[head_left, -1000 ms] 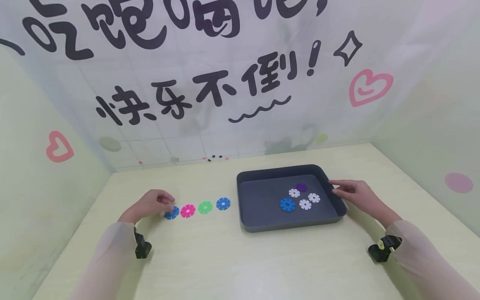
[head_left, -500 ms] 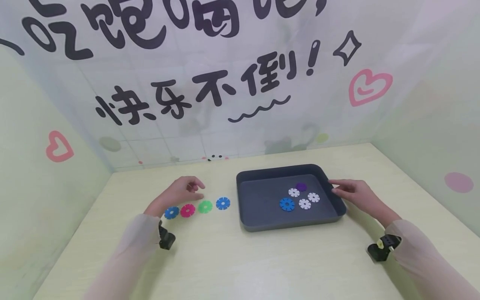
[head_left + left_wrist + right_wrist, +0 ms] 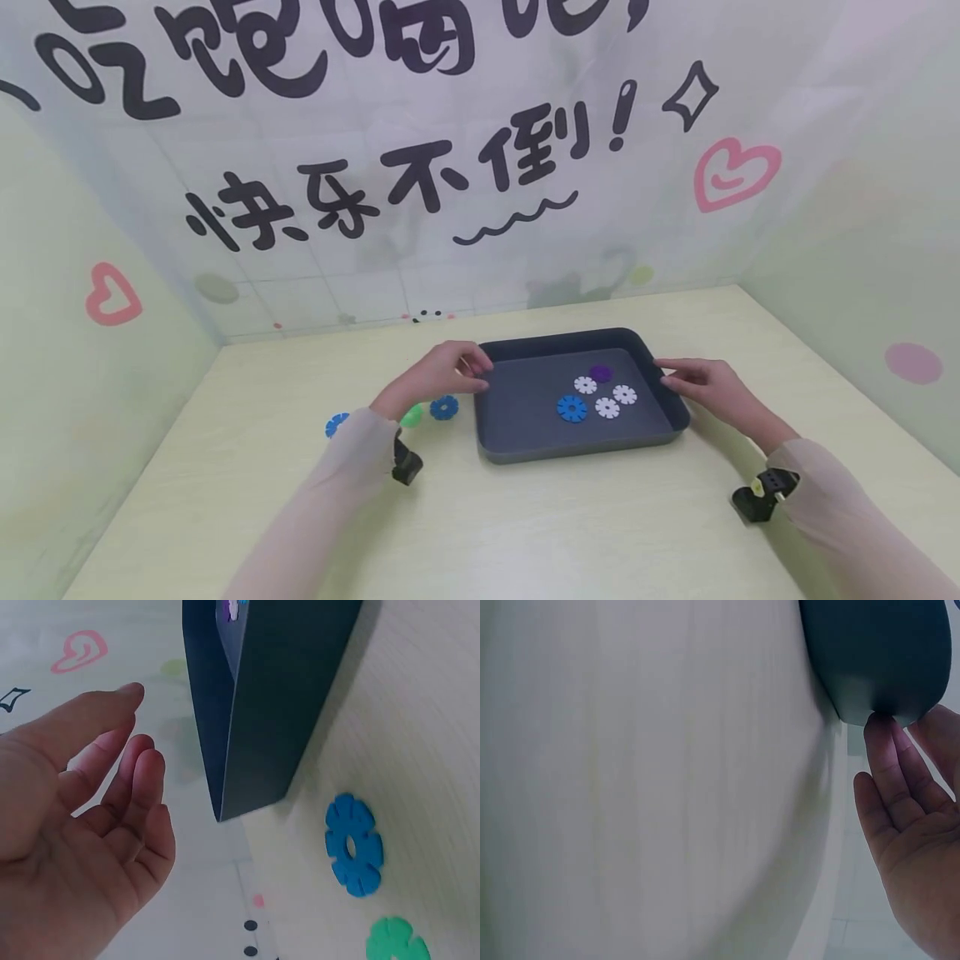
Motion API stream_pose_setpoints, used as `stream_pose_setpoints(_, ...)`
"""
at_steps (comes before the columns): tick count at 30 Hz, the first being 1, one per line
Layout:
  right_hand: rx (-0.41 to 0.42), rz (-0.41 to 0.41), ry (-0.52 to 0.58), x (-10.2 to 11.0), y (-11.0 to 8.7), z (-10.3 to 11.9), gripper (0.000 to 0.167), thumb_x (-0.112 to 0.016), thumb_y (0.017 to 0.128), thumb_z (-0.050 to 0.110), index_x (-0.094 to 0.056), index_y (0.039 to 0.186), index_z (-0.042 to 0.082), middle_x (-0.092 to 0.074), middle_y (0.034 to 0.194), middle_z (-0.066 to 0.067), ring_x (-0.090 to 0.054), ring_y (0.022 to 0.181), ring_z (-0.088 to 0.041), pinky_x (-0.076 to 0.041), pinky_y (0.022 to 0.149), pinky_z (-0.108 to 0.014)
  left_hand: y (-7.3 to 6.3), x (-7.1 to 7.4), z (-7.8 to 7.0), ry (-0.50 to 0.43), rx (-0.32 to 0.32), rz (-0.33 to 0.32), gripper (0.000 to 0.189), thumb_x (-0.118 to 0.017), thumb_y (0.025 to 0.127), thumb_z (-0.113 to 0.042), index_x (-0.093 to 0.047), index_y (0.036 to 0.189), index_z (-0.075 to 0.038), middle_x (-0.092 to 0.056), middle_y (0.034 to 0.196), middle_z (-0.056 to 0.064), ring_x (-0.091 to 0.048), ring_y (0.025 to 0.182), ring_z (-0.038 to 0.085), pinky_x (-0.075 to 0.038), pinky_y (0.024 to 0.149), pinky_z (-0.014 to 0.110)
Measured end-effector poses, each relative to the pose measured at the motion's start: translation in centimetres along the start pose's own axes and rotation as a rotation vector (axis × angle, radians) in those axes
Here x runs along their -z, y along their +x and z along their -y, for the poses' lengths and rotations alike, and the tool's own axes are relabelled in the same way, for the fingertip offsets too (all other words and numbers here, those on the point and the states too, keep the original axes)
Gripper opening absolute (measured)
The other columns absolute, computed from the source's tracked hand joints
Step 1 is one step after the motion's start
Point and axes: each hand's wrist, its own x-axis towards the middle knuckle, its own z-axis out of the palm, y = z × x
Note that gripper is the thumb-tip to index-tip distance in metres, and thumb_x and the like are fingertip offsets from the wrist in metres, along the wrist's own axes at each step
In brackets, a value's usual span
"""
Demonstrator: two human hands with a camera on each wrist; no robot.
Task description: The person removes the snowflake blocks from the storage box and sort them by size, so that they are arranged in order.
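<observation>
In the head view my left hand (image 3: 438,373) is at the left end of a dark grey tray (image 3: 517,457). The left wrist view shows its fingers loosely bent and holding nothing, a little apart from the tray wall. At the other end, my right hand (image 3: 705,385) holds the tray's rim, its fingers (image 3: 885,761) against the outer wall and the thumb tip hidden behind the edge. Inside the tray lie a blue snowflake disc (image 3: 572,408), several white snowflake discs (image 3: 607,407) and a purple one (image 3: 601,373).
Left of the tray, a row of snowflake discs lies on the table (image 3: 525,533): a blue disc (image 3: 444,407), a green disc (image 3: 412,416) and another blue disc (image 3: 337,424). My left forearm covers the row's pink disc. A printed backdrop (image 3: 420,275) stands behind.
My left hand has left the far-left blue disc and moved right, over the row, to the tray's left end. The right hand stays at the tray's right rim.
</observation>
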Motion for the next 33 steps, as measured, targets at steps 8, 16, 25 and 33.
stream_pose_setpoints(8,0.002,-0.009,-0.011,0.1,-0.2,0.1,0.037,-0.062,0.088,0.012,-0.056,0.119,-0.008,-0.066,0.096,-0.019,-0.058,0.078,0.002,-0.046,0.064,-0.02,3.6,-2.6,-2.0,0.026,-0.018,0.101,0.027,-0.07,0.081,-0.009,-0.062,0.105,0.0,-0.062,0.089,0.007,-0.056,0.08,0.014,-0.046,0.07,0.023)
stream_pose_setpoints(16,0.011,-0.02,0.007,0.0,-0.1,0.0,0.037,-0.063,0.087,0.012,-0.056,0.118,-0.007,-0.065,0.099,-0.02,-0.058,0.077,0.001,-0.046,0.064,-0.02,7.3,-5.1,-3.5,0.03,-0.021,0.195,0.028,-0.072,0.079,-0.007,-0.063,0.104,0.001,-0.061,0.081,0.002,-0.055,0.074,0.011,-0.044,0.068,0.021)
stream_pose_setpoints(25,0.018,0.016,0.002,0.1,0.3,0.2,0.037,-0.062,0.087,0.01,-0.056,0.118,-0.009,-0.067,0.089,-0.015,-0.058,0.074,-0.002,-0.046,0.062,-0.022,9.8,-7.2,-3.1,0.011,0.051,0.297,0.027,-0.073,0.077,-0.005,-0.065,0.102,0.001,-0.058,0.074,0.0,-0.05,0.066,0.008,-0.041,0.062,0.018)
stream_pose_setpoints(33,-0.007,0.049,-0.014,0.2,0.7,0.2,0.038,-0.062,0.087,0.009,-0.054,0.119,-0.01,-0.067,0.09,-0.016,-0.059,0.076,-0.005,-0.047,0.063,-0.023,10.2,-7.6,-2.8,0.006,0.139,0.354,0.029,-0.075,0.075,-0.009,-0.064,0.101,-0.003,-0.055,0.071,-0.001,-0.046,0.063,0.008,-0.038,0.058,0.018)
